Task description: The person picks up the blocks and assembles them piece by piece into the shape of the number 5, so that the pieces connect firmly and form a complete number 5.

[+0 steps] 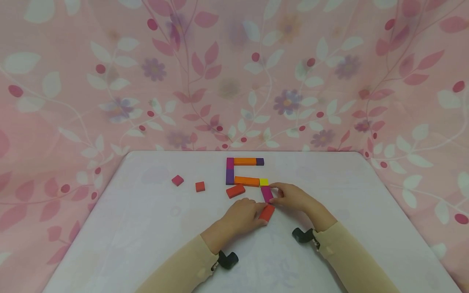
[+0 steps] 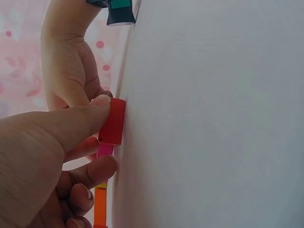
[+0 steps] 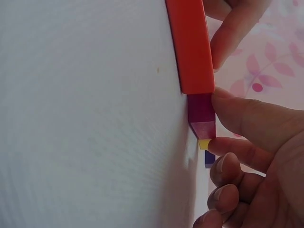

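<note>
While the left hand (image 1: 241, 215) pinches the red block (image 1: 267, 213) and the right hand (image 1: 292, 197) grips the magenta block (image 1: 266, 193), they look pretty light and stiff; I'd grab the ends.

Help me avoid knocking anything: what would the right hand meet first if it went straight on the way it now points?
The magenta block beside the yellow block: it lies right in front of the right hand and seems to touch it, though depth makes that unsure.

The joined blocks (image 1: 246, 181) have two cubes (image 1: 200, 186) to their left, a loose bar (image 1: 235, 191) just before them, cloth (image 1: 234, 81) behind.
</note>
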Action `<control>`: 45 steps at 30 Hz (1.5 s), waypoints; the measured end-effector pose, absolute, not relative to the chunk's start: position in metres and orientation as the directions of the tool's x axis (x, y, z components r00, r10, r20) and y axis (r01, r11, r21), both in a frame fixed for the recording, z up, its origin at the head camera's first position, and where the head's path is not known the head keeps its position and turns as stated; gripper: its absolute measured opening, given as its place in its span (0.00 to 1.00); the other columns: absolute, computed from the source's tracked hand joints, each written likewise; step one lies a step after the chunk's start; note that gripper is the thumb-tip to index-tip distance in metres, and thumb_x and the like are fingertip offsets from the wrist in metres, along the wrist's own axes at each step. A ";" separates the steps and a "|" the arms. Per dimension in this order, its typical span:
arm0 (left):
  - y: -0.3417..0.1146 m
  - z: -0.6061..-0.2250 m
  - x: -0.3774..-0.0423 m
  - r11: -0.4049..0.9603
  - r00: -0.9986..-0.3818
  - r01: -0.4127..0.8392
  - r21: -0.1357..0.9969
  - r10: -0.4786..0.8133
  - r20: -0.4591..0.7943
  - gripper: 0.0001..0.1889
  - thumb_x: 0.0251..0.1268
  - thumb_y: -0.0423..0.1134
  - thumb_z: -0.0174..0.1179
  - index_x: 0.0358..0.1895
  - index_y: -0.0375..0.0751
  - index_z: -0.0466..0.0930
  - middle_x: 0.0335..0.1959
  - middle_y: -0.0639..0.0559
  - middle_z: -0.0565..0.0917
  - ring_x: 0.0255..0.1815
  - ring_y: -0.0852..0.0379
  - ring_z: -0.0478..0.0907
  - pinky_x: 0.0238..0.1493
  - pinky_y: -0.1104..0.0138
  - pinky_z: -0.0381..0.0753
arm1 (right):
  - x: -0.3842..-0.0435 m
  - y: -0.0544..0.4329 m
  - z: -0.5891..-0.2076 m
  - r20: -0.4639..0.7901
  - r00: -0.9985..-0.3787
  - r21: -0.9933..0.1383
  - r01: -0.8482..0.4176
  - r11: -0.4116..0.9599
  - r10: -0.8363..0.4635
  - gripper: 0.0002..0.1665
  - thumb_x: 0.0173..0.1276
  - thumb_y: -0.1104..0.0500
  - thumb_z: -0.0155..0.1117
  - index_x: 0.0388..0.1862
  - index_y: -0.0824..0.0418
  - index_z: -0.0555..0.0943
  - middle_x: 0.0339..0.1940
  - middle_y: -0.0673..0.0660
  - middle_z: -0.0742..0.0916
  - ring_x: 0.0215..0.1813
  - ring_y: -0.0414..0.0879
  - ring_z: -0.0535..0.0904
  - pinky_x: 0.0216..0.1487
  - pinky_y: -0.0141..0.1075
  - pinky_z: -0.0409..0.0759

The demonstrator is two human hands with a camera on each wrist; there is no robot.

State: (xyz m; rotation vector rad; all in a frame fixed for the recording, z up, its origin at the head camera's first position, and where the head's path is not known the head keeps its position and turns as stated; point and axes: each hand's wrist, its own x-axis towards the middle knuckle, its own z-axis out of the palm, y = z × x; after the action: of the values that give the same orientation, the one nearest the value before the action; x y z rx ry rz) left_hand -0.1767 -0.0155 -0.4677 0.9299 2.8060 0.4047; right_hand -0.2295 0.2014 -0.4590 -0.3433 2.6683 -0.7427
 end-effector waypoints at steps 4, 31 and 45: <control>-0.016 -0.468 -0.177 0.772 -0.796 0.556 0.308 0.601 -0.067 0.33 0.61 0.59 0.68 0.68 0.53 0.76 0.35 0.60 0.84 0.43 0.59 0.79 0.48 0.66 0.80 | -0.229 0.201 -0.459 -0.265 -0.910 -0.543 -0.132 0.829 -0.319 0.36 0.64 0.48 0.73 0.69 0.53 0.75 0.29 0.53 0.78 0.34 0.47 0.73 0.33 0.37 0.73; -0.050 -0.463 -0.183 0.820 -0.881 0.413 0.395 0.469 -0.052 0.27 0.67 0.55 0.64 0.68 0.55 0.77 0.46 0.58 0.85 0.53 0.55 0.79 0.61 0.54 0.76 | -0.218 0.206 -0.450 -0.260 -0.911 -0.541 -0.137 0.830 -0.320 0.35 0.64 0.47 0.73 0.68 0.53 0.76 0.30 0.52 0.78 0.35 0.47 0.74 0.34 0.37 0.76; -0.073 -0.464 -0.201 0.844 -0.936 0.309 0.439 0.352 -0.017 0.24 0.66 0.54 0.65 0.65 0.59 0.79 0.47 0.58 0.84 0.49 0.57 0.76 0.54 0.60 0.80 | -0.204 0.200 -0.439 -0.232 -0.895 -0.569 -0.193 0.800 -0.381 0.29 0.64 0.51 0.74 0.63 0.55 0.81 0.28 0.52 0.77 0.33 0.46 0.73 0.31 0.36 0.71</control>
State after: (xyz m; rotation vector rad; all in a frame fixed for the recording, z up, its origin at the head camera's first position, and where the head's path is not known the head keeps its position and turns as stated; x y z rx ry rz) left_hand -0.2008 -0.0729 -0.4643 0.5251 2.9229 0.6710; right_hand -0.2036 0.1999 -0.4389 -0.4370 2.6513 -0.7862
